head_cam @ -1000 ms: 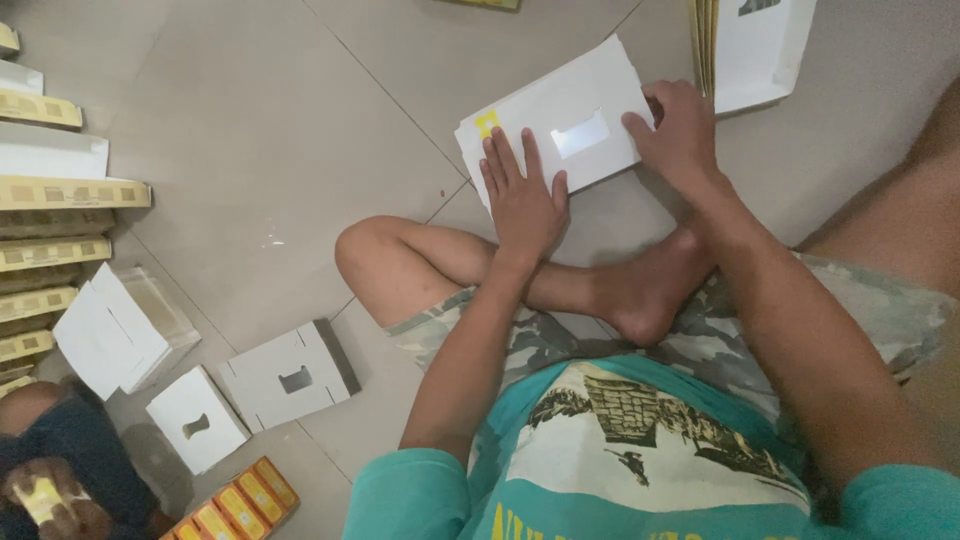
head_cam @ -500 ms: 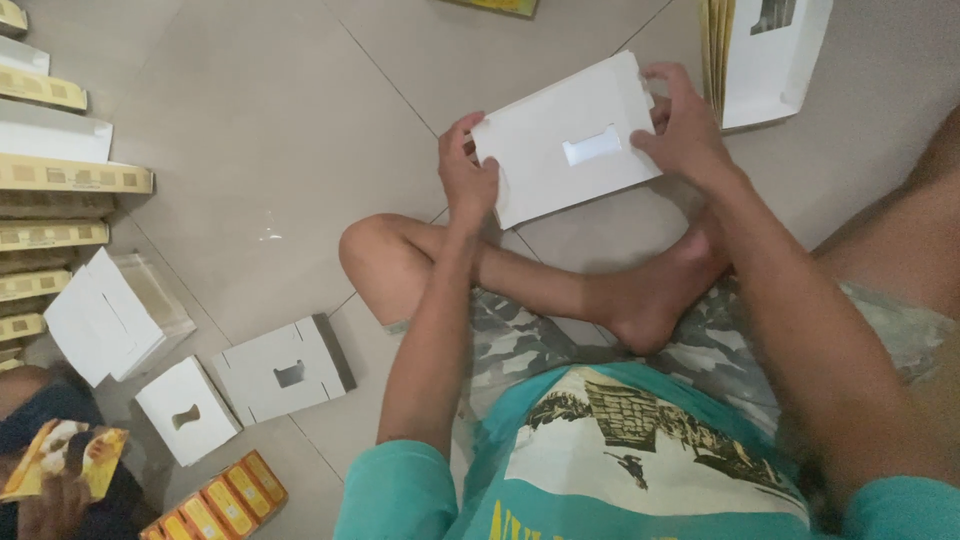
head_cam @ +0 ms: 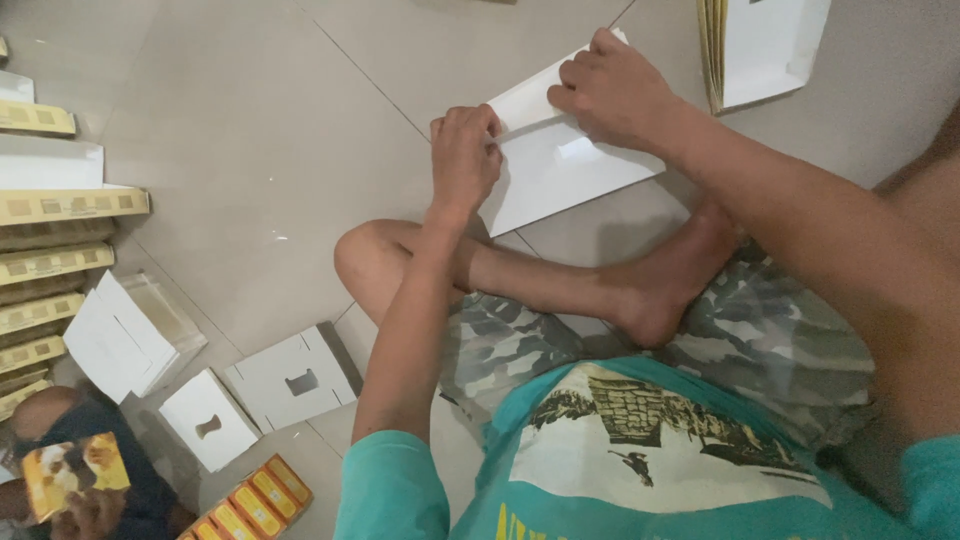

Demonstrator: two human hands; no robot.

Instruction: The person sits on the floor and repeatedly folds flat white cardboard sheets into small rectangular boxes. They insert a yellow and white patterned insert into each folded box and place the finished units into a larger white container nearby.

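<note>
A flat white cardboard box blank (head_cam: 565, 165) with a small clear window lies tilted above the tiled floor in front of my crossed legs. My left hand (head_cam: 463, 158) grips its left edge with the fingers curled over it. My right hand (head_cam: 612, 92) pinches the upper edge, where a long flap is bent up. Both hands are closed on the card.
A stack of flat blanks (head_cam: 760, 50) lies at the top right. Folded white boxes (head_cam: 290, 378) and an open white box (head_cam: 125, 335) sit at the lower left, beside rows of yellow boxes (head_cam: 60, 205). Another person's hand holds a yellow packet (head_cam: 72, 472) at the bottom left.
The blank went from lying flat under my palms to being lifted, and now both hands have closed on its edges and bent up the upper flap. The other person's packet has come into view.
</note>
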